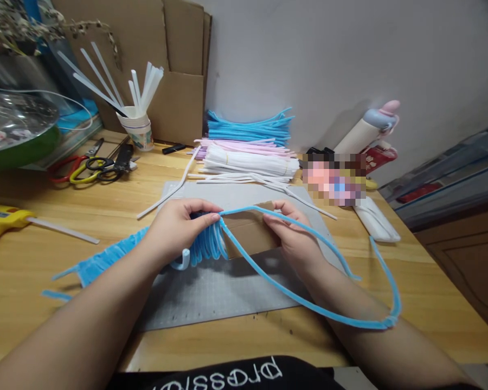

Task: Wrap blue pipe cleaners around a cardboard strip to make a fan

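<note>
Far left: yellow glue gun (pixel 6 219) on the table, glue stick poking out. Next, a blue fuzzy bundle (pixel 111 257) runs under the left forearm — can't tell whether it joins the coils. Left hand (pixel 178 221): thumb and index pinched on the blue stem (pixel 296 293) where it leaves the top edge of the coils (pixel 206 242). Coils sit tight together around the left part of the cardboard strip (pixel 250 235), held above the grey mat (pixel 195 303); its right part is bare. Right hand (pixel 295 230): thumb and fingers closed on that bare end. Two blue lengths trail right over the right forearm.

To do this winding well, I'd keep the left pinch firm so turns can't spring, lay each against its neighbour, pull evenly — too hard likely bends the card — and keep the trailing lengths untangled.
</note>
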`<move>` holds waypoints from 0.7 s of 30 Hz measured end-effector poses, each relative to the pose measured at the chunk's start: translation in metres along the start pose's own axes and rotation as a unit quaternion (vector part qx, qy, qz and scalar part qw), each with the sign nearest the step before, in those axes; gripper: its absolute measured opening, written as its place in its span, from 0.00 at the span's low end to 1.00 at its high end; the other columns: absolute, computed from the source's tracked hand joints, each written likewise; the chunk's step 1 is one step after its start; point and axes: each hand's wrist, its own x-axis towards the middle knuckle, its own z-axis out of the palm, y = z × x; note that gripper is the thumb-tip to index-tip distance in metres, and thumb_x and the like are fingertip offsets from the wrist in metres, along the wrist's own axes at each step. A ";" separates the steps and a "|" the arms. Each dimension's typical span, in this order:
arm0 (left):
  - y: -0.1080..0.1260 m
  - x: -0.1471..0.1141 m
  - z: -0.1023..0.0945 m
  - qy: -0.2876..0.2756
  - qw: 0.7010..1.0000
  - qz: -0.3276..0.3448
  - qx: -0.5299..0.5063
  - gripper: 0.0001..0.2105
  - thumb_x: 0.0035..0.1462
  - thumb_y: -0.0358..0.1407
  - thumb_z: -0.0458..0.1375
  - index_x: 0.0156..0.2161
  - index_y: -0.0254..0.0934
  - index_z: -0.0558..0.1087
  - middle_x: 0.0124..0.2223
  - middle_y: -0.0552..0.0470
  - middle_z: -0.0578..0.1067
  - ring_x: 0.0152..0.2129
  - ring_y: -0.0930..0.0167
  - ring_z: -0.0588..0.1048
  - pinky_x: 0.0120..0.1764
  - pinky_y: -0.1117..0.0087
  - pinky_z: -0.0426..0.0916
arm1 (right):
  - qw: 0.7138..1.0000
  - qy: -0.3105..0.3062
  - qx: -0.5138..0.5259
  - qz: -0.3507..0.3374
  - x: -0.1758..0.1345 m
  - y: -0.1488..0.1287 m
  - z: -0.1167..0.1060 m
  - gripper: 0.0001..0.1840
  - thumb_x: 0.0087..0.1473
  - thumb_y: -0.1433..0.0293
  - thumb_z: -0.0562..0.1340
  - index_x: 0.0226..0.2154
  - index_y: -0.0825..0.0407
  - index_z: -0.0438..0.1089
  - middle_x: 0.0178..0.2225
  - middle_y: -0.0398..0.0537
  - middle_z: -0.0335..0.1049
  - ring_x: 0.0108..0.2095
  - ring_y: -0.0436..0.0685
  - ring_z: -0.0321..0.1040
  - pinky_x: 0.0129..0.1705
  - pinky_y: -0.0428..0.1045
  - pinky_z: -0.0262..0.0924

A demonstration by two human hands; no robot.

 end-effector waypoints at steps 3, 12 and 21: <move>-0.001 0.001 -0.001 0.000 1.000 -0.013 -0.012 0.14 0.48 0.46 0.61 0.37 0.40 0.79 0.34 0.51 0.80 0.31 0.66 0.76 0.35 0.68 0.69 | 1.000 0.003 0.001 -0.002 -0.004 0.003 0.001 0.14 0.47 0.61 0.67 0.34 0.48 0.64 0.30 0.39 0.72 0.29 0.51 0.69 0.29 0.45 0.61; 0.001 0.000 -0.001 -0.006 0.999 -0.023 0.026 0.14 0.48 0.46 0.60 0.36 0.43 0.80 0.34 0.52 0.81 0.31 0.64 0.77 0.33 0.68 0.70 | 0.999 0.025 -0.020 -0.002 -0.007 0.008 0.000 0.15 0.48 0.60 0.66 0.36 0.47 0.65 0.28 0.40 0.71 0.26 0.50 0.67 0.27 0.44 0.59; 0.001 0.000 -0.001 -0.015 1.000 0.021 0.003 0.13 0.49 0.45 0.60 0.36 0.40 0.80 0.36 0.50 0.81 0.35 0.64 0.77 0.38 0.68 0.70 | 0.998 0.026 0.004 -0.061 -0.008 -0.001 0.008 0.13 0.45 0.66 0.68 0.34 0.48 0.65 0.29 0.38 0.73 0.27 0.49 0.70 0.28 0.44 0.63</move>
